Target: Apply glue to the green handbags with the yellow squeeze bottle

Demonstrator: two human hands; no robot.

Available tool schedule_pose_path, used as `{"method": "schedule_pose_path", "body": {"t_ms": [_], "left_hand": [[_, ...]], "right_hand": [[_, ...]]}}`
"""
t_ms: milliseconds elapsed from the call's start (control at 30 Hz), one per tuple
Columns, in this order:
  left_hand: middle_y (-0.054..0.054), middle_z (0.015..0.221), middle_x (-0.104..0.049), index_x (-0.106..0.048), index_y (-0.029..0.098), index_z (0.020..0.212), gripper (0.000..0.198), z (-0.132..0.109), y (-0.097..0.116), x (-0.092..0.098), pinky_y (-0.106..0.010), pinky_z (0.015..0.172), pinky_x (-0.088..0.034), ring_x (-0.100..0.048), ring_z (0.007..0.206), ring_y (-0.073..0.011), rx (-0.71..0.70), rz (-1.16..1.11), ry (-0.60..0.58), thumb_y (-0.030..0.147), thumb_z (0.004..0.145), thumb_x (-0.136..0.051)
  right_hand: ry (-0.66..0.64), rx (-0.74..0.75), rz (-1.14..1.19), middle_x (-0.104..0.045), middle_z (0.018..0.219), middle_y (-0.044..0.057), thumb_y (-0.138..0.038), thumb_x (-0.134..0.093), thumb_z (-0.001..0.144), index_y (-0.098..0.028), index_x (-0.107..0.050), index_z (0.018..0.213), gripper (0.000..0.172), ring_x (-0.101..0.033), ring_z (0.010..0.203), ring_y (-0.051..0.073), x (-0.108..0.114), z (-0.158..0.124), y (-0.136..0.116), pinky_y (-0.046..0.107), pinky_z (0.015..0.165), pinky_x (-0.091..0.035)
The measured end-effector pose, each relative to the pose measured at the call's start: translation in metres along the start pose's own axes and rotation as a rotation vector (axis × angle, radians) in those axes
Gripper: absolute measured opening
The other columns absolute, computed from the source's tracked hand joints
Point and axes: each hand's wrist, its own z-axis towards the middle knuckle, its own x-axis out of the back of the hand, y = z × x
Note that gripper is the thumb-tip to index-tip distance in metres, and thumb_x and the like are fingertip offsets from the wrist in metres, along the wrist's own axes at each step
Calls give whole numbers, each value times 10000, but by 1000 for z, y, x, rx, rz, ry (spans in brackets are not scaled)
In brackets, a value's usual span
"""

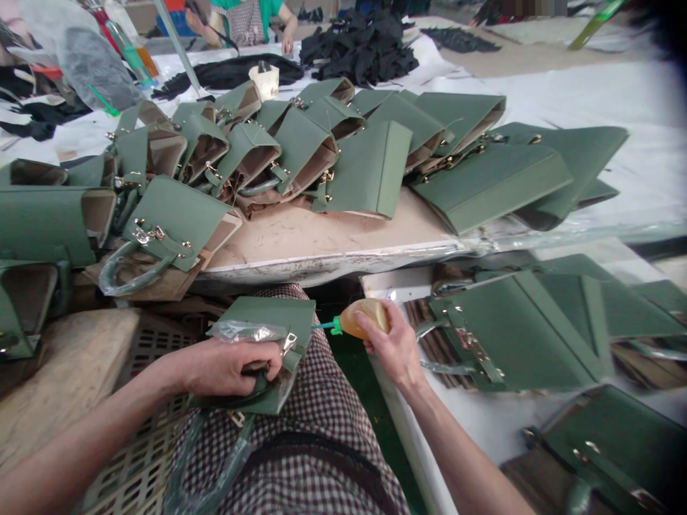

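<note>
A green handbag (pixel 273 312) lies across my lap on a checked apron (pixel 343 429). My left hand (pixel 236 366) is closed on it near the metal buckle, its fingers curled over a strap or edge I cannot fully make out. One plastic-wrapped handle (pixel 209 465) hangs down toward me. In my right hand (pixel 394 343) is a squeeze bottle (pixel 362 318) of amber liquid with a green cap. Its thin blue-green nozzle points left, the tip at or very near the bag's right edge; contact is unclear.
Several green bag bodies (pixel 370 164) crowd the table ahead. More bags (pixel 520 329) lie on a white surface at right. A plastic crate (pixel 144 429) stands at my left. Black pieces (pixel 365 46) are heaped farther back, near a co-worker (pixel 250 21).
</note>
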Motion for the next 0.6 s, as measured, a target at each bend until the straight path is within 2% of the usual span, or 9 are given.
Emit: {"method": "schedule_pose_path", "body": {"t_ms": [233,467,600], "left_hand": [[30,1025,-652,-598,252,1027,345,-1,-4,-1,-242,803,-394,-566,899,-170,17,-9,8,58,750,-526],[27,1000,-654,-602,234,999,318,-1,1,1,-237,816,-409,-562,886,-162,45,-21,5,56,752,-512],[33,1021,-653,-595,241,1007,338,1,5,2,-236,815,-407,-567,895,-159,62,-22,-13,58,735,-514]], "right_hand": [[-96,-91,76,-689,773,40,-598,-770,826,-210,-638,1119,504,-659,503,233,1,6,2,312,399,-523],[-91,-132,186,-671,741,39,-572,-762,815,-174,-638,1106,508,-640,501,204,0,14,11,269,389,-502],[-163,-151,236,-685,767,53,-573,-809,783,-170,-658,1054,508,-608,471,179,-2,15,12,254,370,-479]]}}
